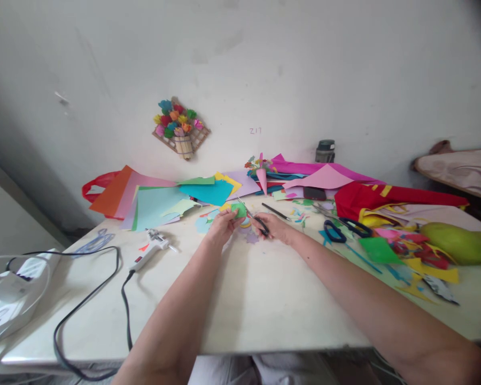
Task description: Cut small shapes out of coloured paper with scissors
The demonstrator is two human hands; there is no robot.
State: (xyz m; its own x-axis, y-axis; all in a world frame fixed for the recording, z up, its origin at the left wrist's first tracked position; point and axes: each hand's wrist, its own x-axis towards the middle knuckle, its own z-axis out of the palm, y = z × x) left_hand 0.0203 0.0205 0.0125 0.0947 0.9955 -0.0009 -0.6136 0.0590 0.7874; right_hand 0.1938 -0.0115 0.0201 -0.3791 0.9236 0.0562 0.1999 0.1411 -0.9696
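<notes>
Pinched in my left hand [223,225] is a small piece of green paper [238,209]. My right hand [273,226] grips a pair of scissors [260,223] by the dark handles, and the blades point up and left, close to the green paper. Whether the blades touch the paper is hard to tell. Beneath and around both hands lie pale cut-out paper shapes, among them a lilac star [252,238]. A black pen [276,212] rests on the table just beyond my right hand.
At left, a white glue gun [150,254] trails its black cable toward a power strip [28,272]. Coloured paper sheets [160,203] line the back. Blue-handled scissors [347,229], paper scraps [420,248] and a red cloth [385,198] lie at right. A dark-lidded bottle [325,151] stands behind.
</notes>
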